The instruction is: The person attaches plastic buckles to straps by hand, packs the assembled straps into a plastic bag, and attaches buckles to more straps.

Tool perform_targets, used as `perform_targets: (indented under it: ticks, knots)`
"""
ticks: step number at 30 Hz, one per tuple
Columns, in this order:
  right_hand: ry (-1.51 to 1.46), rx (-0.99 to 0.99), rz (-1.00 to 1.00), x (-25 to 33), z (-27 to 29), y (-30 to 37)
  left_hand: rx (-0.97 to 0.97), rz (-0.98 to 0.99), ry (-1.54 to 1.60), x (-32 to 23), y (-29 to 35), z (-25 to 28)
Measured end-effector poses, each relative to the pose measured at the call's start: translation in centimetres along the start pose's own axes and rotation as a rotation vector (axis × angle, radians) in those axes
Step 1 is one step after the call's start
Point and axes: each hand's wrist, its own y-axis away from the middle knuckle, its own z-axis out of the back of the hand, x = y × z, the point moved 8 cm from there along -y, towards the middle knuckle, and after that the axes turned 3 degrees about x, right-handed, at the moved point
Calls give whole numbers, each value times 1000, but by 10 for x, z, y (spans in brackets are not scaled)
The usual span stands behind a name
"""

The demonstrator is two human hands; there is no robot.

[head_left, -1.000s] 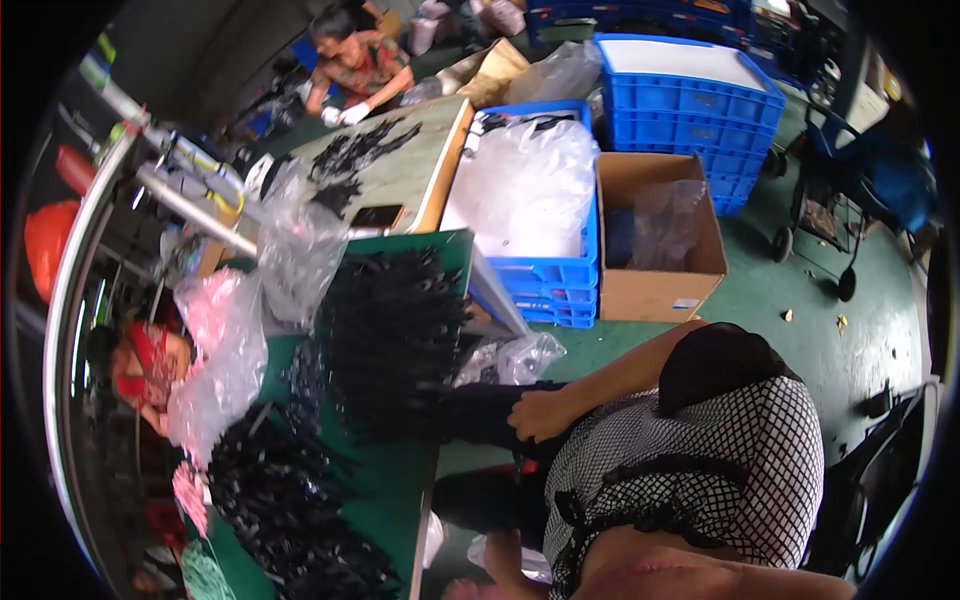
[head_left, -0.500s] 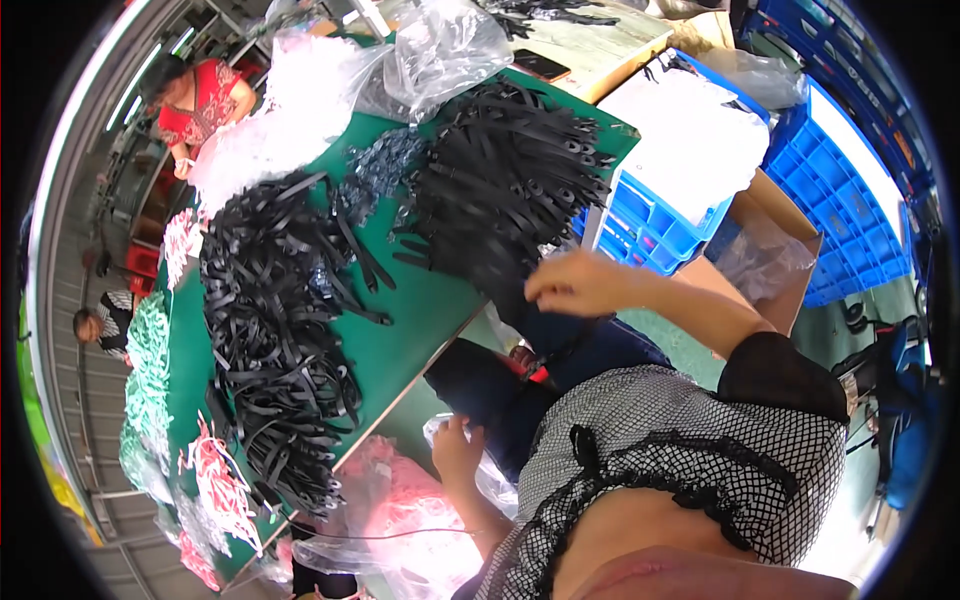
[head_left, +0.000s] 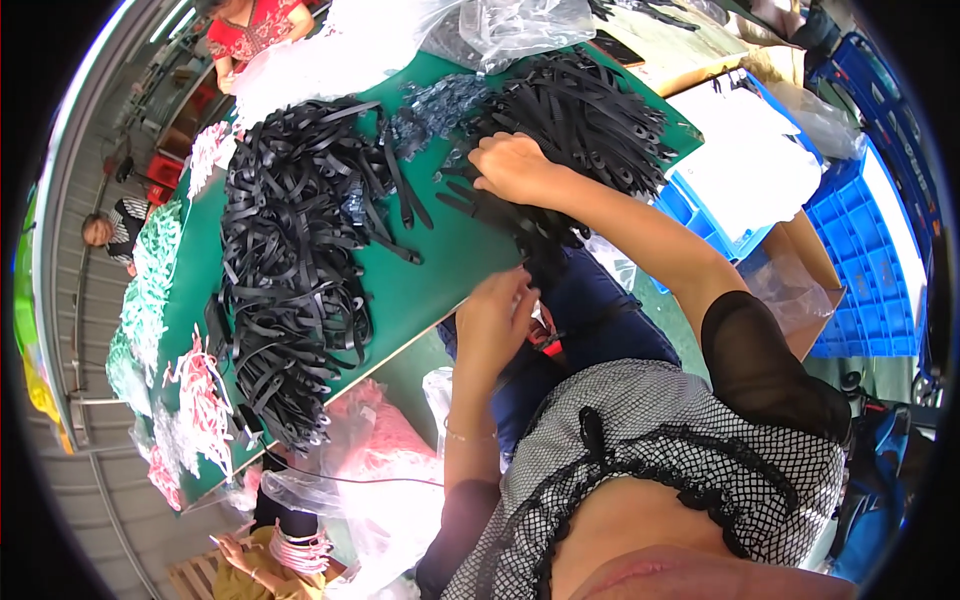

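Two heaps of black straps lie on the green table: a long one at the left and a fanned one at the right. My right hand is closed at the near-left edge of the right heap. Dark straps under its fingers are blurred, and it appears to grip some of them. Just over the table's front edge is my left hand, its fingers curled together. Whatever lies inside them is hidden. Black straps hang over the edge close to it.
Small clear-wrapped pieces lie between the heaps. A blue crate and cardboard box stand at the right. Pink bundles in plastic sit below the table's edge. A co-worker in red is across the table.
My right hand has moved up and left from above my lap to the right heap. My left hand has risen to the table's edge. The view has shifted, and a person shows at lower left.
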Motion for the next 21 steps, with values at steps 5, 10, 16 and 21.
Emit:
perform_targets:
  ticks: [5,10,16,21]
  knots:
    - [-87,95,-50,-13,-12,-16,-159,55,-78,30,-33,15]
    - [-667,-80,-210,-44,14,-11,-263,210,-112,55,-54,19]
    - [-1729,185,-428,-40,-2,13,-211,446,-269,73,-93,15]
    - [-1790,247,-406,-29,-9,28,-217,444,-268,83,-104,5]
